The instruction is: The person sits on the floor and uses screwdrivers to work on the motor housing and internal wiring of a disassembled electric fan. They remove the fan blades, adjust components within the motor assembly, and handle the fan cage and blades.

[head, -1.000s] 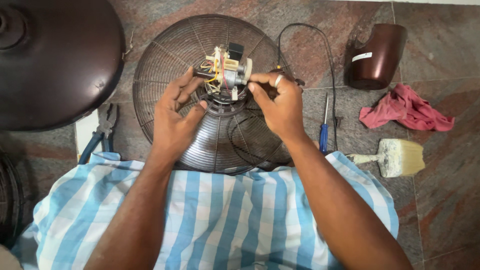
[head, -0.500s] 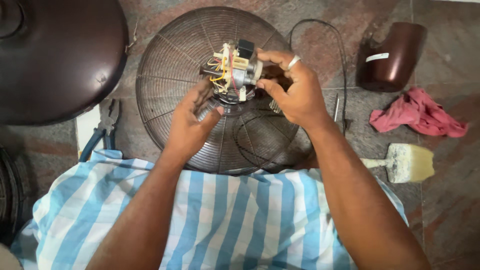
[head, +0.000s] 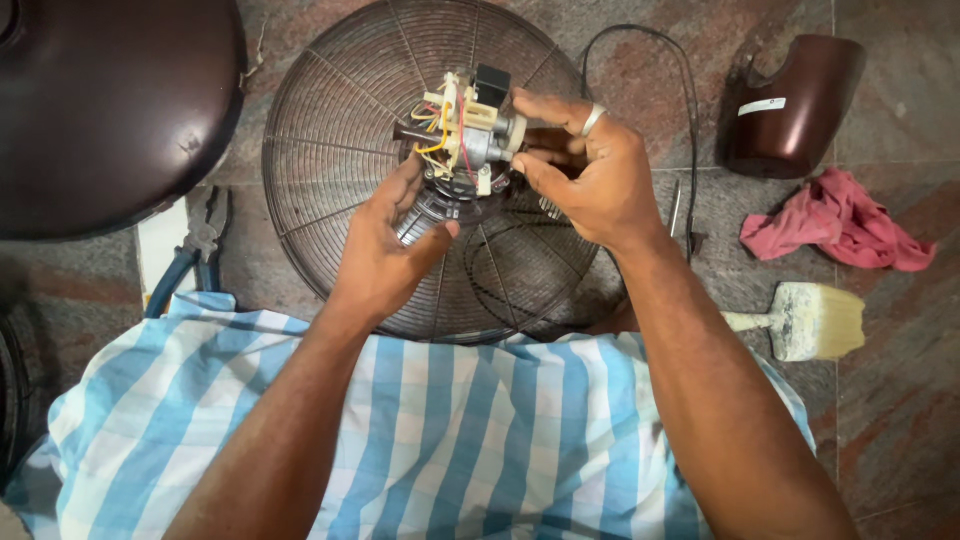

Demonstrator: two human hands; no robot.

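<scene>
Head view: my left hand (head: 385, 250) and right hand (head: 590, 180) both grasp the fan motor (head: 470, 135) above the wire fan guard (head: 350, 150). Maroon motor cover (head: 800, 110), white rectangular label, lies upper right on the floor (head: 900, 400).

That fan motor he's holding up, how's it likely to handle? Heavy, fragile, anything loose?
The fan motor is probably dense for its size: bare metal body, both hands on it, left hand under, right hand at the side. Exposed yellow and red wires look snag-prone. The black cable trailing over the floor would likely drag.
</scene>
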